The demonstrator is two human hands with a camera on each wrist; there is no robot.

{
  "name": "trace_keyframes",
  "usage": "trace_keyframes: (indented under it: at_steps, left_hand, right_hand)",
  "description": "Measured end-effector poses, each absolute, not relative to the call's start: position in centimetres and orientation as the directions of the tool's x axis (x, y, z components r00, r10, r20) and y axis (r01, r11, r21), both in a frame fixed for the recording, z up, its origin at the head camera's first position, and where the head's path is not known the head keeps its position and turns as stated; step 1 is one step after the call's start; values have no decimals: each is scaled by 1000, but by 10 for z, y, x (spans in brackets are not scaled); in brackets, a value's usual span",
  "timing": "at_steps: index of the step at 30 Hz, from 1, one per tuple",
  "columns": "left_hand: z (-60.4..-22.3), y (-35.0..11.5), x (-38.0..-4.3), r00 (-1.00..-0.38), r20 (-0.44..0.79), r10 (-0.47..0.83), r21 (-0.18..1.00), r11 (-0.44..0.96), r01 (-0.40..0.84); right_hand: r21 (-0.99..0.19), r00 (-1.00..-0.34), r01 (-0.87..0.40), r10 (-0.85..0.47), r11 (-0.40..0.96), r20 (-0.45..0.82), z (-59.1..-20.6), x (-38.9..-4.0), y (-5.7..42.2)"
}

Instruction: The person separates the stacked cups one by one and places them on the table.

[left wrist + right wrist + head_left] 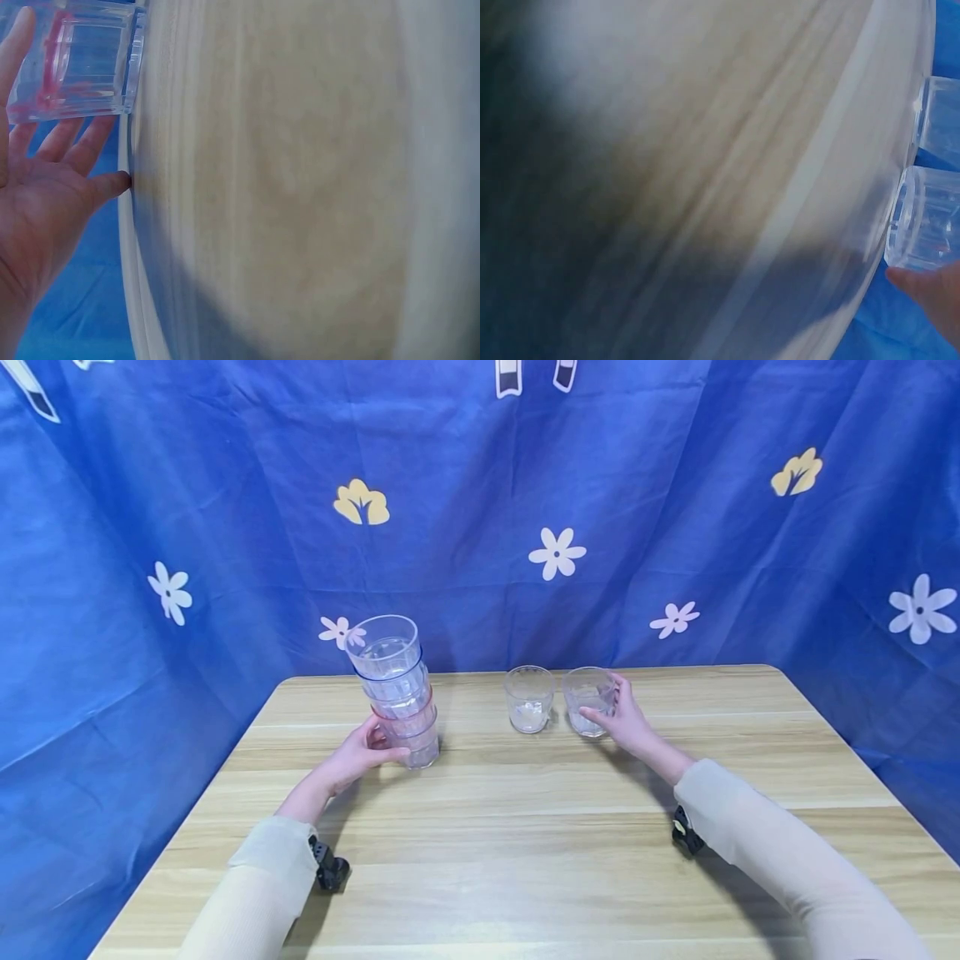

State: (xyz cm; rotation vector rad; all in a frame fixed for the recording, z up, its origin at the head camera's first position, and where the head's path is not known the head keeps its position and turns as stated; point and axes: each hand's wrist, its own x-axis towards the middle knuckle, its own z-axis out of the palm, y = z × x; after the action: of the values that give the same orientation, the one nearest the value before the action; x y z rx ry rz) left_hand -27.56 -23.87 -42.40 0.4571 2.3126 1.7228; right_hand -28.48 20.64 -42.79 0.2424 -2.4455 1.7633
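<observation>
Nearest, at 7 and 5 o'clock from the table's middle, come the left sleeve (247, 885) and right sleeve (795, 868), each with a black wrist camera beyond it, over the wood-grain table (480, 860). Farther off, at about 10 o'clock, the left hand (356, 756) holds the lower part of a stack of clear cups (405, 727), thumb in front and fingers behind. The stack's top slants toward 11 o'clock in the head view; whether that is a true lean or the lens, I cannot tell. With the hold so low and the upper cups unsupported, a quick shove or a knock near the rim could topple the tower or shake its top cup loose. At 1 o'clock the right hand (628, 718) pinches the right-hand cup (588, 706) between thumb and fingers; how firmly is not shown, and smooth plastic-looking walls could slip from a light pinch. Just beside it, near 12 o'clock, stands the other cup (529, 702), upright and untouched, with only a narrow gap between the two, so a swing toward 9 o'clock could clip it. Both cups sit near the table's far edge, and a push toward 12 could send one over, against the blue curtain (465, 485).
</observation>
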Motion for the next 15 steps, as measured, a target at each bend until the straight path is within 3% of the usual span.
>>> trace_keyframes:
  at_steps: [15]
  left_hand:
    - [-424,-239,-275,-927,10,376,958,264,117]
  right_hand:
    - [-932,-983,-181,-95,315,159,-430,-288,204]
